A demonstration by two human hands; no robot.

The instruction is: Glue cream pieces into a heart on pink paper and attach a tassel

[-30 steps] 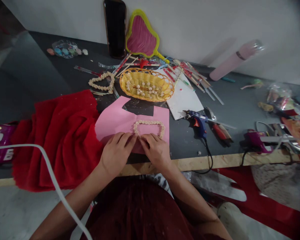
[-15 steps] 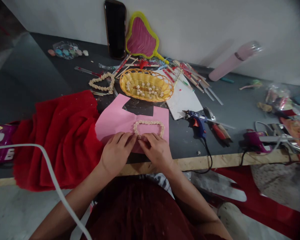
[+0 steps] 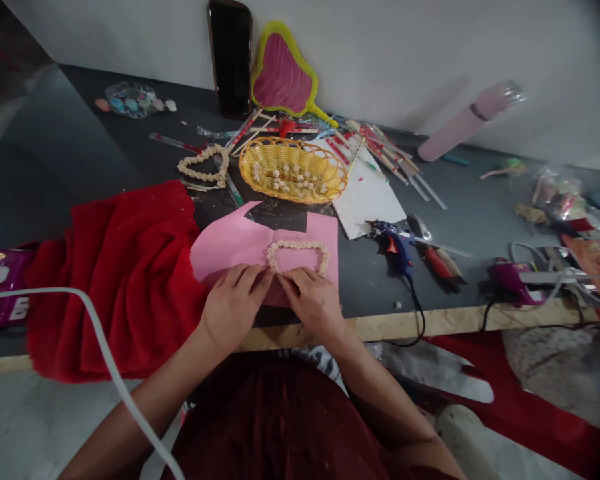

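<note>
A loop of small cream nuggets [image 3: 300, 245] lies over a cut sheet of pink paper [image 3: 233, 240] at the table's front edge. My left hand [image 3: 234, 303] rests on the paper, its fingers bent and pressed together at the loop's lower left corner. Beside it, my right hand [image 3: 314, 300] pinches the loop's near side with thumb and forefinger. That near side is mostly hidden by my fingers. A heart-shaped loop of the same nuggets [image 3: 203, 177] lies farther back, left of a yellow woven basket [image 3: 293, 150] holding several loose nuggets.
Red cloth [image 3: 115, 267] is heaped at left. To the right lie a blue glue gun [image 3: 399, 250] with its cord over the edge, and red-handled pliers [image 3: 440, 263]. A phone [image 3: 230, 60], a yellow-rimmed hand mirror shape [image 3: 285, 73] and a pink bottle [image 3: 460, 127] lean on the wall.
The pink paper's upper left strip has curled down and narrowed. My right hand has shifted very slightly; my left hand and the loop have stayed in place.
</note>
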